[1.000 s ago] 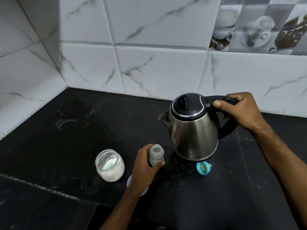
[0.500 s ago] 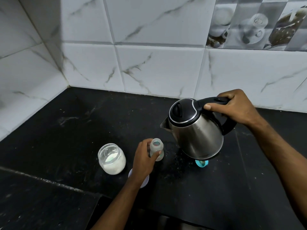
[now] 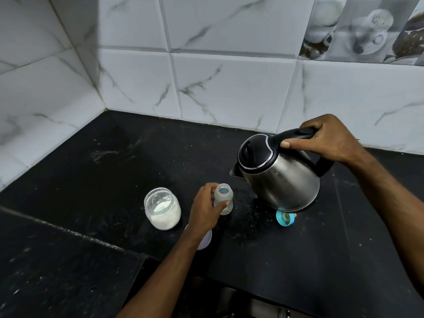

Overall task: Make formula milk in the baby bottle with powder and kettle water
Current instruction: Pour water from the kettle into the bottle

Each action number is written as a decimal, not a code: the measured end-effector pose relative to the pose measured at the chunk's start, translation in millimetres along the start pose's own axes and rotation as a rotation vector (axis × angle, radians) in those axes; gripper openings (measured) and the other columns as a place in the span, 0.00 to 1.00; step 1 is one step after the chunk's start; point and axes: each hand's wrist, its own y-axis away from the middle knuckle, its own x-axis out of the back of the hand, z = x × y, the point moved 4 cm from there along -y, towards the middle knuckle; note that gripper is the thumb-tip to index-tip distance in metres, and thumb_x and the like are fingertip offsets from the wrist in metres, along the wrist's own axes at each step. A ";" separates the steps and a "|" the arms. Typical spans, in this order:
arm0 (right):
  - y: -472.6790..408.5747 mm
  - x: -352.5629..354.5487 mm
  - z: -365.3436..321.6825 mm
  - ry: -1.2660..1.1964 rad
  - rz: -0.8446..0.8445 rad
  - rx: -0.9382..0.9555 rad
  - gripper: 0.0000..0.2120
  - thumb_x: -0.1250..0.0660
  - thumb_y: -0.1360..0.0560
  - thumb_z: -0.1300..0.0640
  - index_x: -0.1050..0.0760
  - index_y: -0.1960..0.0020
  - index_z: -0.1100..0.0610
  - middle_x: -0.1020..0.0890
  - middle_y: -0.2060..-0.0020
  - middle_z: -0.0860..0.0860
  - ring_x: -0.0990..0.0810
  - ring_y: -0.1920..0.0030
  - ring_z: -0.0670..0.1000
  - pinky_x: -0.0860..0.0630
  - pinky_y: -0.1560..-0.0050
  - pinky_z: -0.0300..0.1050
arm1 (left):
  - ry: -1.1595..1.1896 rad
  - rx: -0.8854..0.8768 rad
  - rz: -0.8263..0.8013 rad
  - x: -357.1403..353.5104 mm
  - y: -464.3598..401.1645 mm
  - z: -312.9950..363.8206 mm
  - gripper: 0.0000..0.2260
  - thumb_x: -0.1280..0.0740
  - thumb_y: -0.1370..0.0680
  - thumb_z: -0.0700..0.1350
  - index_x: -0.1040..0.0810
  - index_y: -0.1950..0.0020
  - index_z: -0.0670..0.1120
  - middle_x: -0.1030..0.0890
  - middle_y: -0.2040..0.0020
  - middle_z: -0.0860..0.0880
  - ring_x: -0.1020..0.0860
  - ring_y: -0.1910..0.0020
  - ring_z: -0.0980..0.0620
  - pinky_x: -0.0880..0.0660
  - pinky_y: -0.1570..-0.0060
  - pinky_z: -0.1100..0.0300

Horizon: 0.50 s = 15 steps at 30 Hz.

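Baby bottle (image 3: 223, 198) stands uncapped at the frame's centre on the black desk (image 3: 114, 161), my left hand (image 3: 205, 210) wrapped around it in a firm grip. My right hand (image 3: 325, 138) clasps the handle of the steel kettle (image 3: 277, 175), lifted and tilted, spout just right of the bottle mouth. A glass powder jar (image 3: 163, 208) sits open to the left; a teal cap (image 3: 284, 219) lies beneath the kettle. No writing is legible. Bare desk stretches left toward the tiled corner; the front edge drops off at lower centre.
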 end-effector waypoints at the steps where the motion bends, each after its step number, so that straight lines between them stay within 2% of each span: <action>1: -0.5 -0.7 -0.3 0.009 -0.003 0.002 0.23 0.25 0.41 0.30 0.28 0.75 0.48 0.32 0.81 0.45 0.36 0.78 0.43 0.41 0.75 0.33 | -0.004 0.002 -0.002 0.1 -0.4 -0.2 0.18 0.23 0.29 0.46 0.24 0.42 0.48 0.20 0.44 0.49 0.20 0.45 0.51 0.22 0.43 0.45; 5: -3.0 -3.2 -2.0 0.038 -0.024 0.018 0.22 0.25 0.41 0.30 0.27 0.75 0.46 0.32 0.81 0.44 0.35 0.78 0.44 0.41 0.75 0.32 | -0.007 0.000 -0.006 0.2 -0.5 -0.3 0.18 0.23 0.29 0.46 0.24 0.43 0.48 0.20 0.44 0.49 0.20 0.45 0.51 0.22 0.44 0.45; 9: -7.3 -4.9 -0.8 0.070 -0.043 0.008 0.29 0.27 0.42 0.28 0.34 0.76 0.51 0.37 0.80 0.46 0.40 0.76 0.46 0.42 0.71 0.42 | -0.010 -0.007 -0.007 0.7 -0.9 0.2 0.18 0.23 0.29 0.46 0.24 0.43 0.47 0.20 0.44 0.50 0.20 0.45 0.51 0.22 0.44 0.45; 15: -10.0 -7.0 -6.9 0.093 -0.073 0.036 0.28 0.27 0.42 0.28 0.33 0.77 0.49 0.37 0.81 0.45 0.39 0.76 0.46 0.42 0.70 0.43 | -0.008 0.006 -0.016 1.0 -2.0 -0.8 0.18 0.23 0.29 0.46 0.24 0.42 0.48 0.20 0.44 0.50 0.20 0.45 0.52 0.22 0.44 0.45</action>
